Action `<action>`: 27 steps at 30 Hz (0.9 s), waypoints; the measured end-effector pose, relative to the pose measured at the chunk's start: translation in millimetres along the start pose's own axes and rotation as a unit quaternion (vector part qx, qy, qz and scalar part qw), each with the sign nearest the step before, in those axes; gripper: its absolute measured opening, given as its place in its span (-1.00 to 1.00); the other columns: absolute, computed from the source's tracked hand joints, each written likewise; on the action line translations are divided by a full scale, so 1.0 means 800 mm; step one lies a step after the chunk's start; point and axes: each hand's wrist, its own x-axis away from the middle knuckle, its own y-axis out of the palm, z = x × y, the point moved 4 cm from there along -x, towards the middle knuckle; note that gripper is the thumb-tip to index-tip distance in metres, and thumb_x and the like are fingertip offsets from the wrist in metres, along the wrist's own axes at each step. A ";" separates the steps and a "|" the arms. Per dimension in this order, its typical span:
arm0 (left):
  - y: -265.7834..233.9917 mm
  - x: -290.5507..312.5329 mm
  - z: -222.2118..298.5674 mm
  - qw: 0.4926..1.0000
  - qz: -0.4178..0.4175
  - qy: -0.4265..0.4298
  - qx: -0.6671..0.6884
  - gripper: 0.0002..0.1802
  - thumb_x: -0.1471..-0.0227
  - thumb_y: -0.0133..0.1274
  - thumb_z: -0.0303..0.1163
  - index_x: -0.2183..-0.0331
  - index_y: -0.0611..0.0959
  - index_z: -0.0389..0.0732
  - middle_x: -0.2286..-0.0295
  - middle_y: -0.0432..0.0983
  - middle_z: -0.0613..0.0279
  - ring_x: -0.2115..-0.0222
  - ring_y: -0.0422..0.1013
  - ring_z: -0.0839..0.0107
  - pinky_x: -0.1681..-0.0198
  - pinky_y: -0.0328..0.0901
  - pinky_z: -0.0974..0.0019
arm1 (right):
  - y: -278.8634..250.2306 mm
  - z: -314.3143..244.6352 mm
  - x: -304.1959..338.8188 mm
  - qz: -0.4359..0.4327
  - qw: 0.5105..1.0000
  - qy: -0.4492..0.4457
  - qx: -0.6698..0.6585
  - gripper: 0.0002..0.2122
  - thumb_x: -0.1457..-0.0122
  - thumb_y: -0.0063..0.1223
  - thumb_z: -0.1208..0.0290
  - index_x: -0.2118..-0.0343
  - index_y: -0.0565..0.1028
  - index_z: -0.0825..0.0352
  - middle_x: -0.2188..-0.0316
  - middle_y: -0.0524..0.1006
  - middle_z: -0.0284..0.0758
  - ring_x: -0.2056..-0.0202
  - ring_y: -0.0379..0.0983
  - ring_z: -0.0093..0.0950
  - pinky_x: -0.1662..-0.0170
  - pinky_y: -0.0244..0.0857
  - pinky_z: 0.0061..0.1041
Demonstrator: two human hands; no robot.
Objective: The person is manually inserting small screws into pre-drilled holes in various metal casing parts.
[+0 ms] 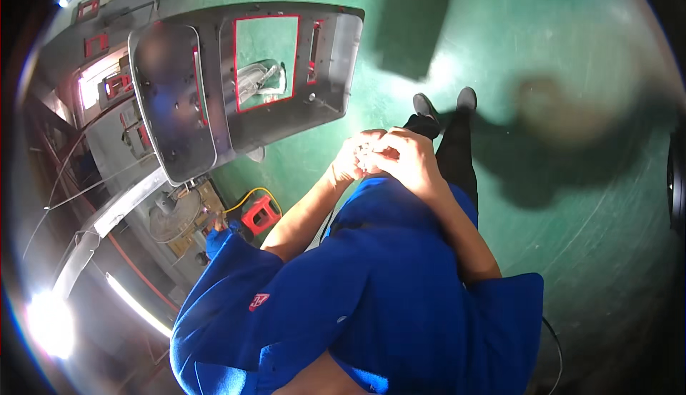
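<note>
In front of my lap my two hands meet. My left hand is cupped closed, with small pale, shiny pieces showing at its fingers; their kind is too small to tell. Against it, my right hand has its fingers bent and pinched together over these pieces. What lies between the right fingertips is hidden. Beyond my left hand stands a large grey housing, with a red-edged rectangular opening and narrower slots. Neither hand touches it.
Through the opening a crumpled clear plastic bag shows on the green floor. To my left are a red stool, a yellow hose, a round grey disc and a bright lamp. A blurred dark shape is ahead.
</note>
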 end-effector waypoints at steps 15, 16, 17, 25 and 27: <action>-0.040 -0.051 0.180 0.915 0.170 0.229 -0.285 -0.73 0.12 0.09 -0.22 0.53 0.36 -0.14 0.61 0.24 0.31 0.65 0.15 0.47 0.65 0.11 0.41 | -0.004 -0.179 -0.177 -0.042 0.980 -0.184 0.062 -0.86 0.17 0.19 0.64 0.52 0.48 0.32 0.54 0.51 -0.37 0.54 0.43 -0.54 0.47 0.33 -0.55; -0.046 -0.061 0.176 0.974 0.015 0.177 0.139 -0.76 0.07 0.03 -0.22 0.54 0.35 -0.12 0.64 0.21 0.33 0.70 0.11 0.51 0.71 0.06 0.43 | -0.006 -0.190 -0.190 -0.057 0.988 -0.131 0.051 -0.89 0.07 0.09 0.67 0.47 0.44 0.37 0.47 0.53 -0.32 0.51 0.45 -0.58 0.43 0.35 -0.58; -0.051 -0.071 0.172 0.833 -0.051 0.053 0.548 -0.78 0.02 -0.04 -0.23 0.55 0.34 -0.10 0.68 0.18 0.35 0.74 0.07 0.55 0.76 0.01 0.46 | -0.004 -0.189 -0.204 -0.055 0.995 -0.072 -0.042 -0.91 0.05 0.04 0.69 0.46 0.42 0.39 0.48 0.52 -0.30 0.50 0.46 -0.56 0.41 0.35 -0.59; -0.122 -0.026 0.238 0.835 0.033 0.230 0.498 -0.65 -0.07 -0.16 -0.23 0.69 0.22 -0.05 0.74 0.09 0.41 0.80 0.00 0.59 0.79 -0.10 0.50 | 0.040 -0.172 -0.302 -0.227 0.972 0.057 -0.010 -0.96 -0.07 -0.01 0.62 0.41 0.38 0.40 0.54 0.45 -0.34 0.56 0.42 -0.59 0.44 0.35 -0.64; -0.129 -0.006 0.232 0.829 0.060 0.281 0.479 -0.63 -0.06 -0.16 -0.22 0.71 0.21 -0.05 0.76 0.08 0.41 0.81 -0.02 0.60 0.79 -0.10 0.49 | 0.081 -0.153 -0.300 -0.329 0.940 0.095 0.012 -0.93 -0.04 0.05 0.59 0.40 0.42 0.41 0.57 0.45 -0.37 0.57 0.39 -0.64 0.45 0.32 -0.67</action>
